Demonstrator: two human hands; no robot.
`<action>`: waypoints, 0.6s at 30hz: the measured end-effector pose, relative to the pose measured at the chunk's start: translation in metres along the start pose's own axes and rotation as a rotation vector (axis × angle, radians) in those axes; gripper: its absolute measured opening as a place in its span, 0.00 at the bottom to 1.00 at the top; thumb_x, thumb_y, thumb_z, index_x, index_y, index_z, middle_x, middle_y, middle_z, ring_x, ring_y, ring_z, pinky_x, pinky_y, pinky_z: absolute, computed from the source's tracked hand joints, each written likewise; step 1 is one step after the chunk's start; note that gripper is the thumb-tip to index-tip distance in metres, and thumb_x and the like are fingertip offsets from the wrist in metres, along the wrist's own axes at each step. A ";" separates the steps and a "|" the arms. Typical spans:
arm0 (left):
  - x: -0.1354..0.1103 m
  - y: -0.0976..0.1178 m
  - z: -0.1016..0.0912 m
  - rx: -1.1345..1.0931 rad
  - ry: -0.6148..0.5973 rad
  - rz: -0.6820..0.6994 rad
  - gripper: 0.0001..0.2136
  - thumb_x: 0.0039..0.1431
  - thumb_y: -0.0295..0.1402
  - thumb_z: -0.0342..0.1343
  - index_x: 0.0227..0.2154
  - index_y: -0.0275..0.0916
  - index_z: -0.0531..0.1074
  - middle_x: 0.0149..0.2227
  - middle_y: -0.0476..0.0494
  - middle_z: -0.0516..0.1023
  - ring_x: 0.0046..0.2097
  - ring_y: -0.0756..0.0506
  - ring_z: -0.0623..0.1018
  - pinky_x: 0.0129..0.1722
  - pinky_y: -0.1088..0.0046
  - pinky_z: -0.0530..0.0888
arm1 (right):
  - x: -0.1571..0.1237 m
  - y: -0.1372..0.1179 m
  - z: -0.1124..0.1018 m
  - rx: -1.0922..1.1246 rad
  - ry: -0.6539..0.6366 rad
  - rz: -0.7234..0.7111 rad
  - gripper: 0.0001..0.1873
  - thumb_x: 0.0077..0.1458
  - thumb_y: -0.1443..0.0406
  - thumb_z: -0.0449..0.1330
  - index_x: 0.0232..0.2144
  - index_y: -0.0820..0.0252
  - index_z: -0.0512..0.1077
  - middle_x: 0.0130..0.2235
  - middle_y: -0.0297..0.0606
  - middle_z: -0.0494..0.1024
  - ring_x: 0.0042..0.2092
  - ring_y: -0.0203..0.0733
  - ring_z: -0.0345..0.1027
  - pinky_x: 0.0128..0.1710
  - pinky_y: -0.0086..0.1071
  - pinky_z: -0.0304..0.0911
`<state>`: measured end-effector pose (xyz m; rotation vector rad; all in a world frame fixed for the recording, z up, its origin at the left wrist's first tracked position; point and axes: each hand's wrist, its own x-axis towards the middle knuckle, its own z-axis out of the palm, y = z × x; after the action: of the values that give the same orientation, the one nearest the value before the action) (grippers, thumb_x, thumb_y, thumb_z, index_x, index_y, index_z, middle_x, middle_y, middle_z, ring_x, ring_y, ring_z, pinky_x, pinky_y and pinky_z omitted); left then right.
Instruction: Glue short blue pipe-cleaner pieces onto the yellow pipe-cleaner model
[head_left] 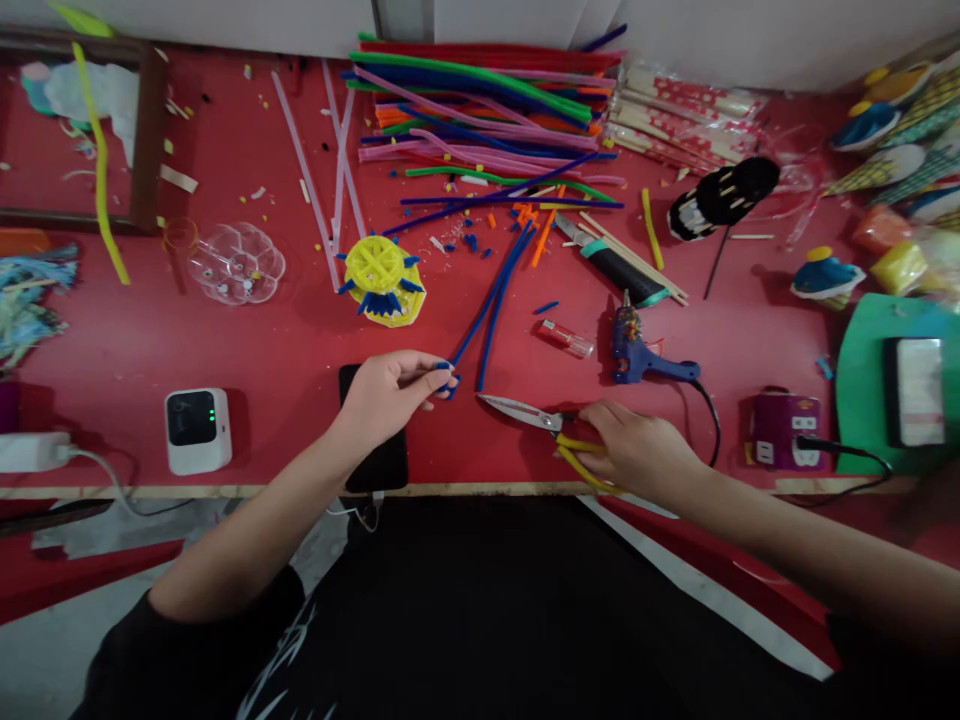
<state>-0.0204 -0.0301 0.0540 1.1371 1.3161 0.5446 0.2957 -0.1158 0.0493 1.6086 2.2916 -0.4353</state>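
My left hand (397, 390) pinches short blue pipe cleaner pieces (454, 385) between thumb and fingertips. Two long blue pipe cleaners (495, 310) lie on the red table just beyond; the end of one reaches close to those fingertips. In my right hand (630, 440) is a pair of scissors (525, 412) with yellow handles, the blades pointing left and looking closed together. Past my left hand stands a yellow pipe cleaner piece (382, 275) with blue spiky bits around it. A black phone (382, 455) lies partly under my left wrist.
A blue glue gun (637, 350), a utility knife (615, 265) and a red lighter (566, 338) lie on the right. Many coloured pipe cleaners (487, 100) are heaped at the back. A white device (198, 430) stands left; a purple power socket (786, 430) sits right.
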 end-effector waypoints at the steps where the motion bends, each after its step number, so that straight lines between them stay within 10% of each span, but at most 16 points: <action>1: 0.002 -0.001 -0.001 0.051 0.043 0.037 0.10 0.57 0.37 0.63 0.38 0.38 0.82 0.36 0.42 0.87 0.34 0.45 0.84 0.31 0.72 0.79 | -0.001 -0.001 0.001 -0.001 0.046 -0.022 0.20 0.61 0.51 0.61 0.43 0.62 0.74 0.39 0.47 0.82 0.35 0.49 0.79 0.26 0.34 0.62; 8: 0.004 -0.004 -0.002 0.516 0.150 0.307 0.10 0.62 0.33 0.57 0.42 0.41 0.83 0.40 0.42 0.85 0.38 0.43 0.84 0.42 0.65 0.80 | -0.003 -0.005 -0.016 0.000 0.337 -0.289 0.12 0.68 0.62 0.55 0.44 0.62 0.77 0.44 0.48 0.81 0.45 0.50 0.76 0.45 0.40 0.72; 18: 0.001 -0.005 0.008 0.360 0.129 0.281 0.06 0.56 0.31 0.59 0.36 0.40 0.77 0.36 0.45 0.83 0.37 0.45 0.82 0.39 0.69 0.80 | 0.052 -0.047 -0.040 0.570 0.632 -0.277 0.09 0.65 0.63 0.60 0.44 0.61 0.76 0.41 0.44 0.83 0.44 0.45 0.79 0.46 0.38 0.75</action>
<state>-0.0138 -0.0344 0.0482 1.6227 1.4104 0.6073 0.2316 -0.0701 0.0676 1.8843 3.0955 -0.7974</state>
